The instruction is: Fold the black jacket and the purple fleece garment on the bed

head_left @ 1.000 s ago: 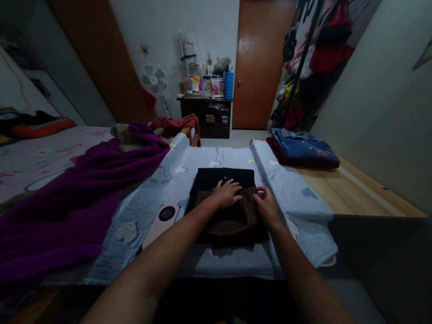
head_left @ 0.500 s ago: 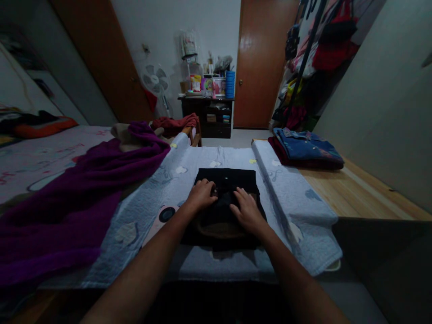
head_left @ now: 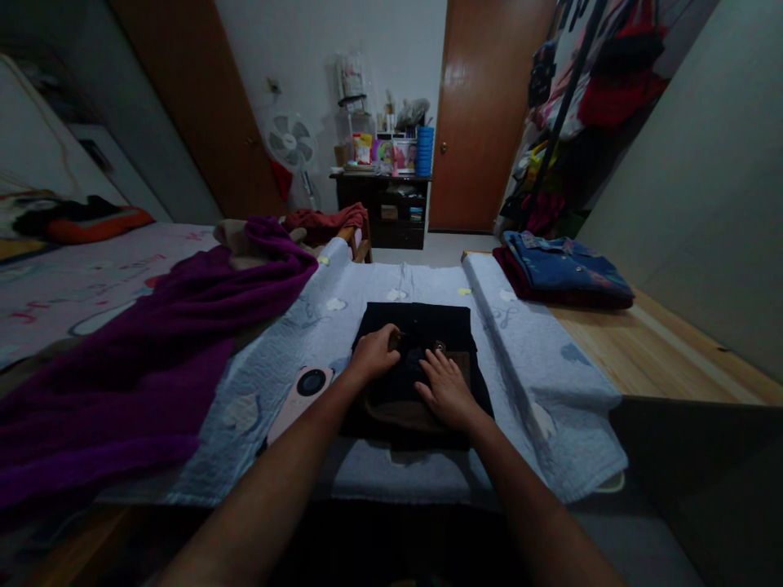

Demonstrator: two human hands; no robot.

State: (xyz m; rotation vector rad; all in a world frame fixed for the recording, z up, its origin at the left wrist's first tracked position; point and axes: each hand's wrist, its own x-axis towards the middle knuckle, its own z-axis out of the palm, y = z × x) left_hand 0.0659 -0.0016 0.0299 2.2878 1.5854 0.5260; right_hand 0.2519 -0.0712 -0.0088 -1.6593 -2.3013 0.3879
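Note:
A dark, folded garment (head_left: 419,322) with brown trim lies flat in front of me on a pale blue quilted cloth (head_left: 275,359). My left hand (head_left: 375,353) is on its left side, fingers curled and pinching a brown-edged fold near the middle. On the right side rests my right hand (head_left: 449,386), its fingers spread over the dark cloth, holding nothing. A small metal snap or button shows at the right fingertips. Beside my left forearm lies a pink phone (head_left: 294,405) with a round black camera disc, partly hidden by the arm.
A purple blanket (head_left: 152,350) drapes over the left side. To the right, folded clothes with a blue denim shirt (head_left: 566,265) on top sit on a wooden surface (head_left: 617,350). Farther back stand a white fan (head_left: 292,143) and a dark cabinet (head_left: 379,216).
My left hand has curled its fingers and taken a fold of the garment. The right hand stays spread, shifted slightly. The whole view has moved a little.

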